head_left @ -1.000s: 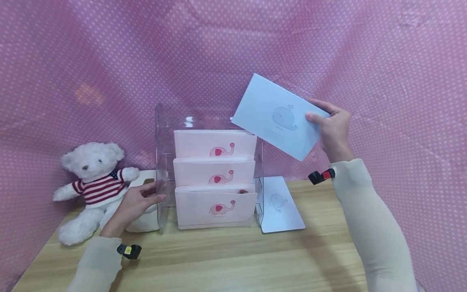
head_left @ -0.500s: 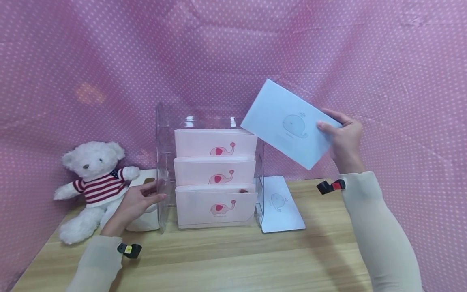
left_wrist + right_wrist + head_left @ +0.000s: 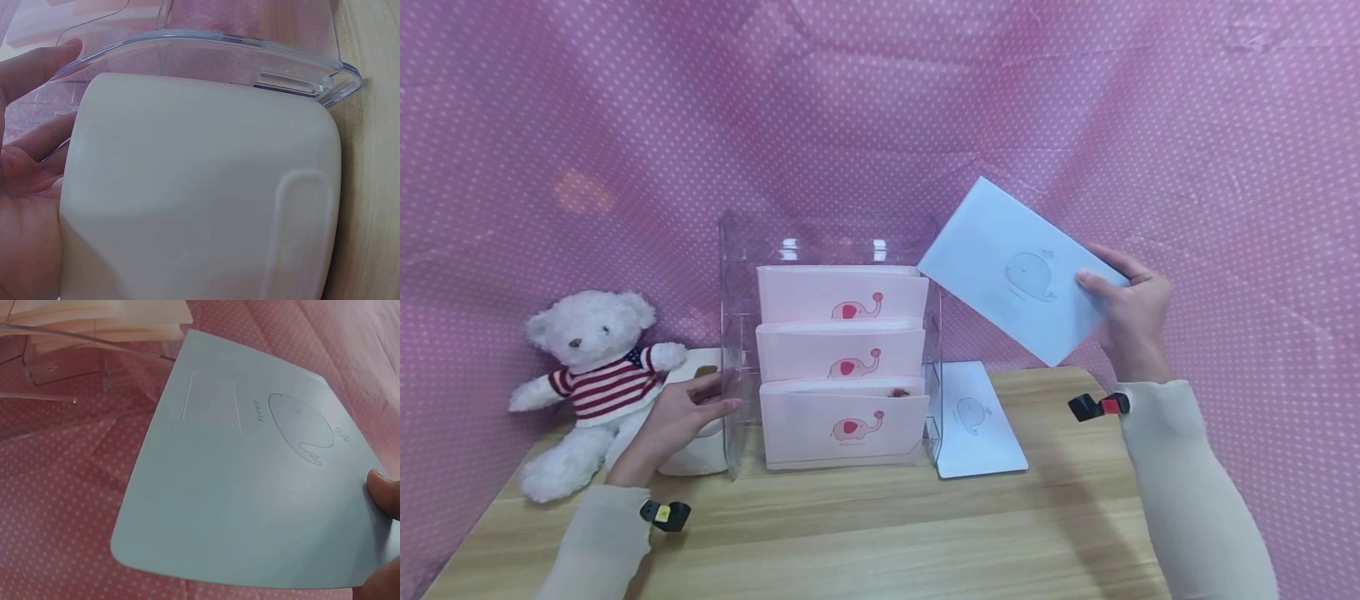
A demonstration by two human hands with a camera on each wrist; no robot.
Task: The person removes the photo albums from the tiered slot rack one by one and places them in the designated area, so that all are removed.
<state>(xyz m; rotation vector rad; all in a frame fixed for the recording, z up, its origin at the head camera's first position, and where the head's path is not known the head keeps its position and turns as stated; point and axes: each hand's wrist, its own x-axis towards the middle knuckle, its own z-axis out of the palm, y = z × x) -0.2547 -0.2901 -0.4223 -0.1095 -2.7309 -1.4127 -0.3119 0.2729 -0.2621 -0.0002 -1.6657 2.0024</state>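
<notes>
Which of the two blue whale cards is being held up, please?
The tilted card in the right hand; the other whale card is lower, beside the clear rack, untouched.

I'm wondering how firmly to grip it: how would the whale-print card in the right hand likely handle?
The whale-print card is probably fairly stiff: it shows no sag though the right hand pinches only one end. It looks thin, so likely light. Its smooth, faintly shiny face may be a little slippery.

You have a thin pale-blue, whale-printed rectangular booklet (image 3: 1000,267) tilted in mid-air, near the upright clear plastic rack (image 3: 835,245).
</notes>
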